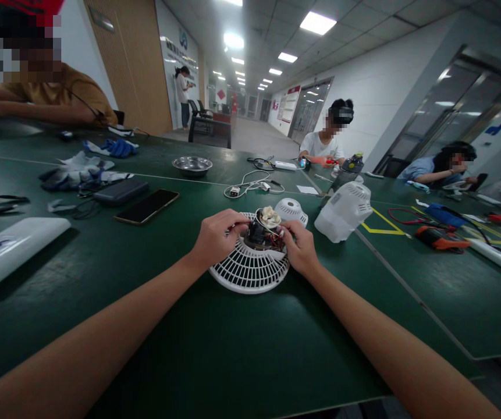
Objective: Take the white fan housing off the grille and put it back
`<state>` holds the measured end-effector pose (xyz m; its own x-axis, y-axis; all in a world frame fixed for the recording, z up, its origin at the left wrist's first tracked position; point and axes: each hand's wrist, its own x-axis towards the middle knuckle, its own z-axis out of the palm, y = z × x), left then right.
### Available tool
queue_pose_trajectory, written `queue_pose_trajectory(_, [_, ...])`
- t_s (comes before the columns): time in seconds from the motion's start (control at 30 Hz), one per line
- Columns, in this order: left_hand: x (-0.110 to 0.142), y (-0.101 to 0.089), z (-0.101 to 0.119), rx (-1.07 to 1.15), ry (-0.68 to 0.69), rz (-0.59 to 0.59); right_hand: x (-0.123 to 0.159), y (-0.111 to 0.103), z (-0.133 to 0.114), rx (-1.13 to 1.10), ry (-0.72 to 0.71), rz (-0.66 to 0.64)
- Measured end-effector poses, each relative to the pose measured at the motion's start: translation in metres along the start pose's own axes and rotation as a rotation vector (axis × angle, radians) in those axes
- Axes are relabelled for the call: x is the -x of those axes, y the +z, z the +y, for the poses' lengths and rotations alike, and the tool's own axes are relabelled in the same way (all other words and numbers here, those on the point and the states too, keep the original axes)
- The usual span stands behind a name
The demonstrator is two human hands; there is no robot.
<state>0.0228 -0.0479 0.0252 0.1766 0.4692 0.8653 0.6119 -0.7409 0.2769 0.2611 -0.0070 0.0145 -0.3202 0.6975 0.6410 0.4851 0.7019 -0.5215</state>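
A round white fan grille (250,270) lies flat on the green table (215,343) in front of me. At its hub sits a dark motor assembly (256,233) with red wires and a pale lump on top. My left hand (216,235) grips the assembly from the left, fingers curled over it. From the right, my right hand (300,249) pinches the wires and the hub. Just behind lies a white round cap (291,209), and a white fan housing (344,210) sits to the right.
A black phone (146,206), a dark power bank (120,191), gloves (80,169) and a white flat box (8,250) lie to the left. A metal bowl (192,165) and white cables (250,186) sit farther back. Tools (442,238) lie right. Other people sit around the tables.
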Motion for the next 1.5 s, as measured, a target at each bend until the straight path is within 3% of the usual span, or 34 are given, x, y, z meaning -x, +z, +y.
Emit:
queue_pose_trajectory(0.4, [0.002, 0.003, 0.000, 0.015, 0.008, 0.060, 0.001, 0.001, 0.001, -0.002, -0.013, -0.012])
queue_pose_trajectory(0.73, [0.002, -0.002, -0.003, -0.004, -0.094, -0.001, 0.001, 0.001, 0.003, 0.000, -0.007, 0.009])
queue_pose_trajectory(0.97, [0.002, -0.001, -0.004, -0.048, -0.053, -0.002, 0.000, -0.004, -0.006, -0.024, -0.043, 0.052])
queue_pose_trajectory(1.2, [0.001, -0.001, -0.005, -0.153, -0.056, -0.104, -0.001, -0.006, -0.005, -0.027, -0.125, 0.009])
queue_pose_trajectory(1.5, [0.001, 0.002, -0.007, -0.138, -0.054, -0.092, -0.002, -0.005, -0.007, 0.001, -0.152, -0.002])
